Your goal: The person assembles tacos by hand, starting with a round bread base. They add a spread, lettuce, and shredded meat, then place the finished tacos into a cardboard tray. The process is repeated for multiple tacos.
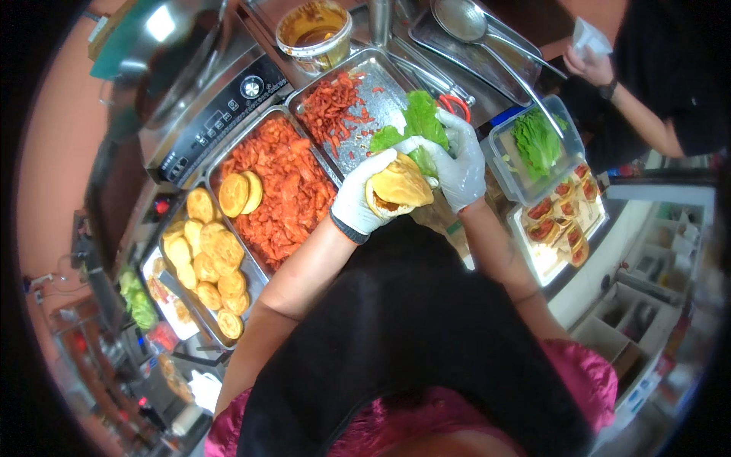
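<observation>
White gloves cover both my hands. In my left hand [356,201] is a round golden flatbread bun [403,183], split open, with reddish filling showing at its lower edge. My right hand [463,166] is closed on a green lettuce leaf [424,116] just to the right of the bun. Part of the leaf reaches down beside the bun's opening; its lower end is hidden by my fingers. Behind my hands lies a metal tray [391,80] with a smaller heap of red shredded meat [329,108].
Left of it, a tray of red meat pieces [285,194] carries two buns [240,193]. Plain buns [221,251] fill another tray. A sauce bucket [314,34], a skimmer [461,19], a lettuce box [499,171] and filled buns [565,209] stand around. A co-worker's hand [586,67] holds white paper.
</observation>
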### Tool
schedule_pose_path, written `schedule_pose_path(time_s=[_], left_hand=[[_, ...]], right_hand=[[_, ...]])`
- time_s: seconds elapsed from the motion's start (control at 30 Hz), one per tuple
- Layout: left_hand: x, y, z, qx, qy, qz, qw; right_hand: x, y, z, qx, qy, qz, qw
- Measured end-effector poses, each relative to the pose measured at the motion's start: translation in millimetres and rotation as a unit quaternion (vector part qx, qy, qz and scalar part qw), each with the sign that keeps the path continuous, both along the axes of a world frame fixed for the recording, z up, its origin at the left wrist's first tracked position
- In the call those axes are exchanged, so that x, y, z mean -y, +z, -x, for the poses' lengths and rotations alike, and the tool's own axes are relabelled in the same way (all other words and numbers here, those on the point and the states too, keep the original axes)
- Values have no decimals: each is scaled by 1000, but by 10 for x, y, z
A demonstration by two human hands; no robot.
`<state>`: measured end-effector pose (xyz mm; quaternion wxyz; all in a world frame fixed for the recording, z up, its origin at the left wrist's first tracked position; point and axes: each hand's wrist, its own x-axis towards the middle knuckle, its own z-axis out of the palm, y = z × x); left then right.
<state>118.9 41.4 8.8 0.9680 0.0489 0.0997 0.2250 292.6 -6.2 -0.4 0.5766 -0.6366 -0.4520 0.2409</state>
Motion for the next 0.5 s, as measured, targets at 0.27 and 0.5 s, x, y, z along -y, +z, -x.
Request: schedule_pose_path(time_s=[0.27,0.5], left_hand=[[33,96,8,-21,6,-50,999],[-96,228,69,-4,47,-42,998]], right_hand=[[57,-334,-413,-42,-33,-11,999],[537,-657,-2178,358,-207,363,835]])
